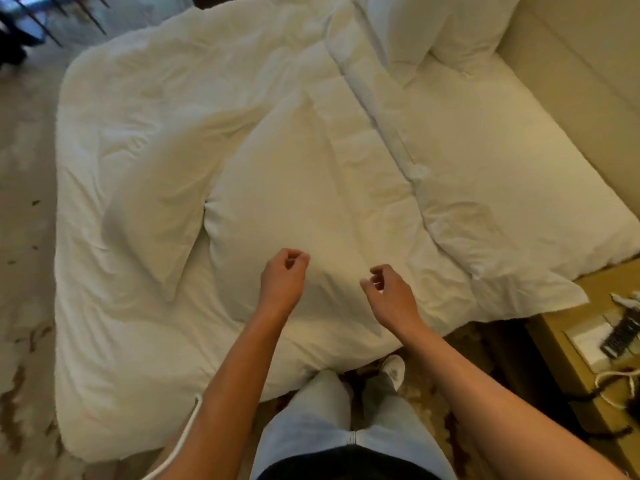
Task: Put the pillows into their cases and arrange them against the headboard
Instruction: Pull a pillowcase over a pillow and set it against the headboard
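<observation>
A big white pillow (294, 202) lies on the duvet in front of me. To its left lies a flatter white piece (152, 216), perhaps a pillowcase or a second pillow; I cannot tell which. Two cased white pillows (433, 26) lean at the far right by the beige headboard (571, 81). My left hand (282, 282) and my right hand (393, 296) hover just above the near end of the big pillow, fingers loosely curled, holding nothing.
A rumpled white duvet (121, 341) covers most of the bed; bare sheet (502, 161) shows near the headboard. A nightstand (585, 341) with cables and small items stands at the right. Patterned carpet (24, 237) lies on the left. A white cord (183, 441) hangs by my left arm.
</observation>
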`<state>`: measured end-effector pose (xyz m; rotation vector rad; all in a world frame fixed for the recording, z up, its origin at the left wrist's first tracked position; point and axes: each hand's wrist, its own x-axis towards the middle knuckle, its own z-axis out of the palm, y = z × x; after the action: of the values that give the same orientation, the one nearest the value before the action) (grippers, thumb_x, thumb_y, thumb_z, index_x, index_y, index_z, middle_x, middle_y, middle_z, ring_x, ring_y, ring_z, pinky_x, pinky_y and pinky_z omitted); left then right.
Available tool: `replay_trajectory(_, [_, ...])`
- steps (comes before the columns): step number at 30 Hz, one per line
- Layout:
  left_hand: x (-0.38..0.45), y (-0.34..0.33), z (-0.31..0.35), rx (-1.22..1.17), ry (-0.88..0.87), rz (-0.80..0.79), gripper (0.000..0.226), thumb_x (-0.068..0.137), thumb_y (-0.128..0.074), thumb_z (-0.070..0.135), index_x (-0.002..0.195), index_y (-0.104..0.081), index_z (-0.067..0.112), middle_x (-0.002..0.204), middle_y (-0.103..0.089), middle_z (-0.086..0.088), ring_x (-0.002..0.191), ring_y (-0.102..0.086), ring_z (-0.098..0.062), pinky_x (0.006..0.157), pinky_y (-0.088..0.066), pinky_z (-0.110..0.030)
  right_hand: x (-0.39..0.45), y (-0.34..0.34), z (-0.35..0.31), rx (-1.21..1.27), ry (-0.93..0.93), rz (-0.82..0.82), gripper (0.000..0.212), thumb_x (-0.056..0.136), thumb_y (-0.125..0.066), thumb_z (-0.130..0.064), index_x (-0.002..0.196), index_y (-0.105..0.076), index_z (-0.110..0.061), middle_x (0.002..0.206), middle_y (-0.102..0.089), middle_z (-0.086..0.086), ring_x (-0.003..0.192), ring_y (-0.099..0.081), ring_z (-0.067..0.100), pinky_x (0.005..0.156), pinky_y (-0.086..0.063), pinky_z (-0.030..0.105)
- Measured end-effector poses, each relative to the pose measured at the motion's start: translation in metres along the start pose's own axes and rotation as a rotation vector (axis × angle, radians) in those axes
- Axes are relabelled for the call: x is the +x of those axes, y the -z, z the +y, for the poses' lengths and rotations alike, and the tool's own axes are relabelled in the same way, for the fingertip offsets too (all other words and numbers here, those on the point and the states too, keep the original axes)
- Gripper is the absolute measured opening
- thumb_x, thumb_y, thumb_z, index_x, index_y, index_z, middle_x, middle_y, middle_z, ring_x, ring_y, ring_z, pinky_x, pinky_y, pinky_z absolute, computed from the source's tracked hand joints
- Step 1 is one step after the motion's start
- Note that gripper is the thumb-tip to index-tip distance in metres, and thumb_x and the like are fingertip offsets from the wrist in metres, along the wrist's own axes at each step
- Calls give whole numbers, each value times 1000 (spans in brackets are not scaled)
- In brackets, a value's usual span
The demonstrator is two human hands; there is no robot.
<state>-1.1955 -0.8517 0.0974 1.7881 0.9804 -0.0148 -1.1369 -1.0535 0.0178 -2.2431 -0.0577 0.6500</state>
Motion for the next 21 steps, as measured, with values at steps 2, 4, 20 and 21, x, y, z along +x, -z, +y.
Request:
replay_trajectory(2, [29,-6,-4,105,31,53,32,97,-60,39,121,-66,21,120,-68,-3,109,-65,-21,87,-53,-35,37,-9,-8,-1,-60,-49,65,92,-62,-58,143,-49,-20,137,-60,2,118,-61,19,97,-53,38])
replay_trajectory(4, [57,-15,-14,244,83,48,47,95,-61,40,137,-57,19,140,-55,-11,127,-55,-29,106,-46,-39,68,-23,-13,3,-138,-97,88,87,-63,-67,154,-37,-16,152,-49,10,136,-52,29,108,-46,43])
replay_trajectory(20, [134,-18,-72,429,72,-49,82,84,-65,59,156,-28,44,167,-20,-6,153,-21,-29,118,-30,-43,160,-79,-52,-63,137,101,35,101,-58,-44,78,-49,-19,67,-57,-2,71,-62,30,61,-38,35])
replay_trajectory(21, [132,-19,-64,440,63,-54,83,83,-63,63,156,-27,45,167,-22,-6,152,-23,-29,117,-32,-43,162,-66,-59,-74,178,106,35,101,-58,-42,75,-47,-21,65,-56,-4,68,-61,28,60,-38,36])
